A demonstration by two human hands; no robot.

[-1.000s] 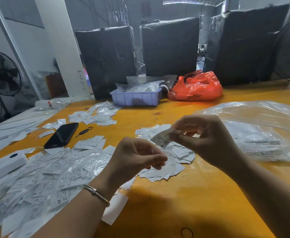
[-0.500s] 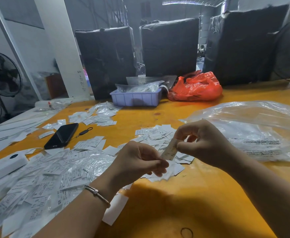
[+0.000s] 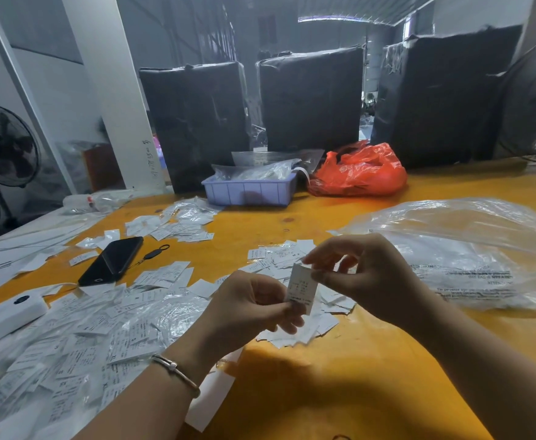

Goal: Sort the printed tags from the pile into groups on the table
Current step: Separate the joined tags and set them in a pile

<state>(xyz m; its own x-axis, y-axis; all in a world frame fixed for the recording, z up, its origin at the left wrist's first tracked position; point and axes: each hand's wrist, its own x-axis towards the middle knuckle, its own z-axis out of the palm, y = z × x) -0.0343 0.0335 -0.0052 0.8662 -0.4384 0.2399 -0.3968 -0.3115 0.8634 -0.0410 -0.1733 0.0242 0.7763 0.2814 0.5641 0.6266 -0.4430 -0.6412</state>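
One white printed tag point(image 3: 302, 287) stands upright between both hands above the table. My right hand point(image 3: 365, 277) pinches its top edge and my left hand point(image 3: 254, 308) pinches its bottom edge. A big loose pile of tags point(image 3: 79, 338), mixed with clear plastic sleeves, covers the table at the lower left. Under my hands lies a smaller group of tags point(image 3: 292, 258). Two more groups lie further back: a tag group by the phone point(image 3: 165, 276) and a tag group near the tray point(image 3: 180, 222).
A black phone point(image 3: 112, 260) with a strap lies left of centre. A white device point(image 3: 4, 317) sits at the left edge. At the back stand a lilac tray point(image 3: 249, 192) and a red bag point(image 3: 360, 173). A large clear plastic bag point(image 3: 470, 249) lies right. The orange table point(image 3: 339, 385) extends below my hands.
The tag has turned from tilted in my right hand to upright, and my left hand has come up and taken its lower edge. Both hands now hold it.
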